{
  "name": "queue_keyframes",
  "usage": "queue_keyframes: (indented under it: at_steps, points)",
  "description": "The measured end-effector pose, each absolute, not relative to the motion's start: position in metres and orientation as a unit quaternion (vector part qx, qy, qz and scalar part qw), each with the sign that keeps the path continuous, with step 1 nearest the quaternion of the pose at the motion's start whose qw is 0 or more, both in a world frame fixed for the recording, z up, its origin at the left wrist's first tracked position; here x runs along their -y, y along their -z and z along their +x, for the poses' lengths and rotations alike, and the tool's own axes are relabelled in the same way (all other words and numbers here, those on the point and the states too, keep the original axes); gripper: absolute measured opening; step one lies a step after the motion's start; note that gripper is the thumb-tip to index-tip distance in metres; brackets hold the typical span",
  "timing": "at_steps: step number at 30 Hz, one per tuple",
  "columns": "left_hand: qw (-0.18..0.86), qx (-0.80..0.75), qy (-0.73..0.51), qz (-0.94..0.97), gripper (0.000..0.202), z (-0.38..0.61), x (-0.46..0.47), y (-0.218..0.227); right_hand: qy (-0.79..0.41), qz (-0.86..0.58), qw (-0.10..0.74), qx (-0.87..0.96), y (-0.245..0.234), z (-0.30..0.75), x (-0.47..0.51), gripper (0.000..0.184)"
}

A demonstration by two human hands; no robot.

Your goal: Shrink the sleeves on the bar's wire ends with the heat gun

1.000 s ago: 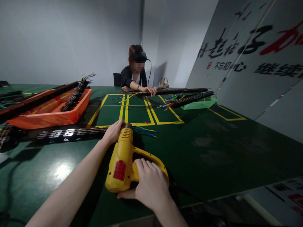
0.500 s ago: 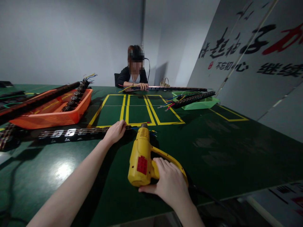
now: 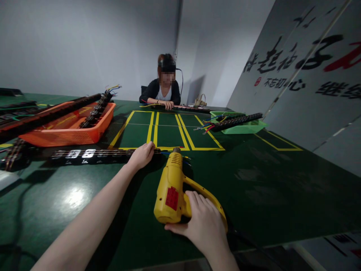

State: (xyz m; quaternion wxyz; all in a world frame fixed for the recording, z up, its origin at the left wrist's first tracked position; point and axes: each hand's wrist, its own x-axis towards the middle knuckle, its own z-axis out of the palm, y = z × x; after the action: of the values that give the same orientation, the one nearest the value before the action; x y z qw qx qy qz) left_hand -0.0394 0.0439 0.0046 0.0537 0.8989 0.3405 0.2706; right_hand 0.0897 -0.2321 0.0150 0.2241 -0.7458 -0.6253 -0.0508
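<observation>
My right hand [image 3: 207, 222] is wrapped round the handle of a yellow heat gun [image 3: 169, 192] with a red label on its side. The gun's metal nozzle points away from me, close to the coloured wires [image 3: 169, 149] at the end of a long black wire harness [image 3: 96, 155]. My left hand [image 3: 143, 155] is closed on that harness near its right end, just left of the nozzle. Where the fingers meet the harness is partly hidden by the back of the hand. The harness lies on the green table [image 3: 254, 203].
An orange basket [image 3: 73, 137] at the left and a light green basket [image 3: 245, 129] at the right hold similar black harnesses. Yellow tape outlines mark the table. Across it sits a person [image 3: 160, 92] with a hand on another harness. A dark cable trails from the heat gun.
The whole view has shifted slightly, with the scene moving a little to the right. Both hands keep their holds, and the heat gun stays near the wires. The person opposite has raised their head somewhat.
</observation>
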Motion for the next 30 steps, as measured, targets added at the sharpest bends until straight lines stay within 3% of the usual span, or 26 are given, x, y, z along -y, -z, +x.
queue_keyframes:
  at_steps: [12,30]
  points:
    - [0.064,-0.351,-0.243,0.902,0.02,-0.041,-0.042,-0.008,0.061,-0.724,0.235,0.646,-0.012,0.042,0.215,0.098]
    - [0.067,-0.351,-0.232,0.905,0.018,-0.044,-0.04,-0.01,0.035,-0.706,0.248,0.662,-0.017,0.047,0.209,0.086]
